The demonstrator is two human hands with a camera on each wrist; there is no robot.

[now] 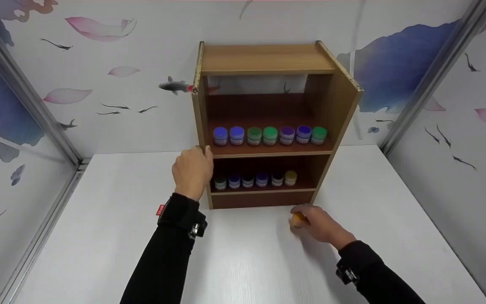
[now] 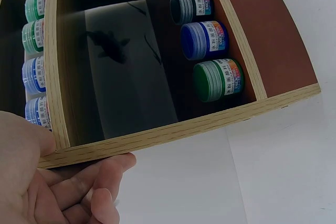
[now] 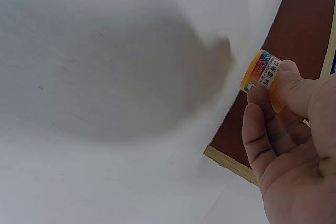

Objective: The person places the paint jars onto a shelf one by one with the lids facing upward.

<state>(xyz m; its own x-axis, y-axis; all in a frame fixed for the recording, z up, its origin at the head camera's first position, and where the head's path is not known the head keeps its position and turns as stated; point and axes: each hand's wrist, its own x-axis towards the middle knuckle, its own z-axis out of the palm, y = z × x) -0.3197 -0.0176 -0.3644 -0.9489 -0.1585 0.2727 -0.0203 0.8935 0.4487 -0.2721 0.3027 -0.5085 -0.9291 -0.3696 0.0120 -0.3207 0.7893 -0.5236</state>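
A small wooden shelf [image 1: 268, 155] stands on the white table against the back wall. My left hand [image 1: 193, 171] grips the edge of its left side panel, the thumb inside and the fingers outside in the left wrist view. An orange-yellow paint jar [image 3: 260, 72] is pinched between the thumb and fingers of my right hand [image 1: 321, 223], just in front of the shelf's lower right corner. Paint jars with blue, green and purple lids line the middle shelf, among them a green jar [image 1: 270, 136]. Along the lower one are darker jars and a yellow-lidded jar [image 1: 290, 177].
The white table [image 1: 243, 261] spreads in front of and beside the shelf. Printed wall panels with metal frame posts [image 1: 28, 84] enclose it on both sides. A small red tag [image 1: 160, 210] lies beside my left wrist.
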